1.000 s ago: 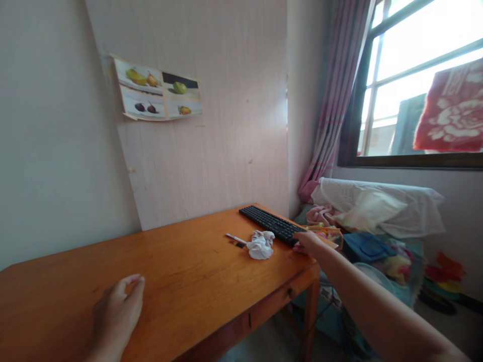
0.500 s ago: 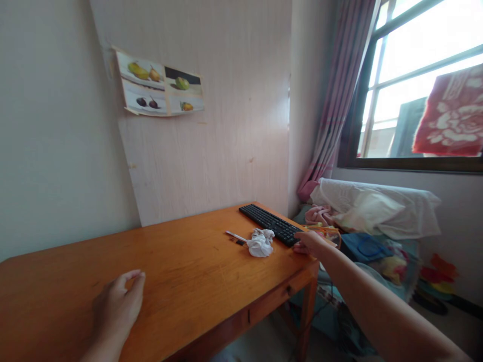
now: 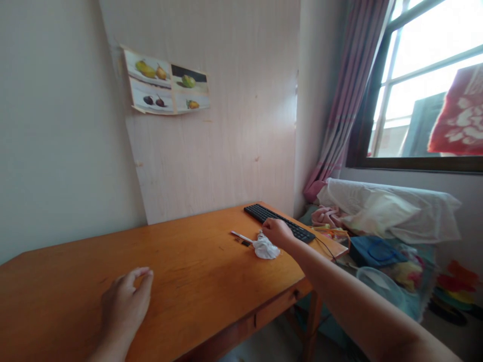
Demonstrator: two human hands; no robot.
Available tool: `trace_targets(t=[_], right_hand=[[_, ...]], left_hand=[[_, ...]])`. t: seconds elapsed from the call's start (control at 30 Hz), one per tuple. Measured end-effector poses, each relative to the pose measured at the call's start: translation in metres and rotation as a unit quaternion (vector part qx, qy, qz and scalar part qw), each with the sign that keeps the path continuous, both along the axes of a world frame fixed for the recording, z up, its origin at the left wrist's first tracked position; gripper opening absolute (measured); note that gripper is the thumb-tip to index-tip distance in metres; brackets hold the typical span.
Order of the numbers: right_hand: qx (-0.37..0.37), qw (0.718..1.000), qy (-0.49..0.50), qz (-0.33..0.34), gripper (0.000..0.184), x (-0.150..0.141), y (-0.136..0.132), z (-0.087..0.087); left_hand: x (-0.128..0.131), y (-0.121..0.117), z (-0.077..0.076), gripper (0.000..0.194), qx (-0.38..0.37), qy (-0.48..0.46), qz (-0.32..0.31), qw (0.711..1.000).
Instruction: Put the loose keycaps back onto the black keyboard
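My right hand [image 3: 278,233] reaches over the table with its fingers curled closed at the top of a crumpled white wad [image 3: 266,249]. Whether the wad is cloth or paper I cannot tell; its upper end is drawn up to my fingertips. Behind the hand lies a black keyboard [image 3: 260,212], partly covered by it. A white stick-like pen [image 3: 240,236] and a small black piece [image 3: 245,244] lie left of the wad. My left hand [image 3: 126,300], loosely bent with a gap between thumb and fingers, is over the table's left part, holding nothing.
The orange wooden table [image 3: 188,281] has a drawer along its front edge. A cable [image 3: 326,247] runs from the keyboard over the right edge. Beyond that edge are a blue bag [image 3: 372,250], a clear plastic tub [image 3: 379,281] and a white cover [image 3: 392,198].
My right hand has moved left from the keyboard's near end to the white wad, whose top is now pulled up. My left hand stays almost the same. The view has shifted slightly.
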State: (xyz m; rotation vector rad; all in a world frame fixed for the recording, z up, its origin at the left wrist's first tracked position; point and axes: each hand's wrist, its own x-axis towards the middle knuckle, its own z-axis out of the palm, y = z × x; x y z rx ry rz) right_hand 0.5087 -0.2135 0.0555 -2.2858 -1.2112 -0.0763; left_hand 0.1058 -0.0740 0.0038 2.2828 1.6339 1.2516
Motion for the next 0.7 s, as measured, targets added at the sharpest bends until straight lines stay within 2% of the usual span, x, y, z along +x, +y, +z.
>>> trace_targets(t=[0.17,0.3,0.4,0.53,0.7], right_hand=[[-0.127,0.988,-0.059,0.066,0.022,-0.035,0.046,0.005],[-0.227,0.969,-0.076,0.065,0.038,-0.044,0.074,0.002],[-0.285,0.954,-0.076,0.061,0.04,-0.042,0.09,-0.001],[-0.315,0.944,-0.075,0.071,0.031,-0.039,0.106,-0.002],[-0.285,0.952,-0.077,0.078,0.035,-0.035,0.12,-0.006]], left_hand=[[0.001,0.003,-0.004,0.041,0.055,0.017,-0.033,0.998],[0.0,0.003,-0.008,0.043,0.056,0.02,-0.041,0.997],[0.001,-0.001,-0.007,0.045,0.049,0.013,-0.041,0.998],[0.003,-0.005,-0.007,0.047,0.056,0.001,-0.056,0.997],[0.005,-0.006,-0.009,0.045,0.056,-0.016,-0.068,0.996]])
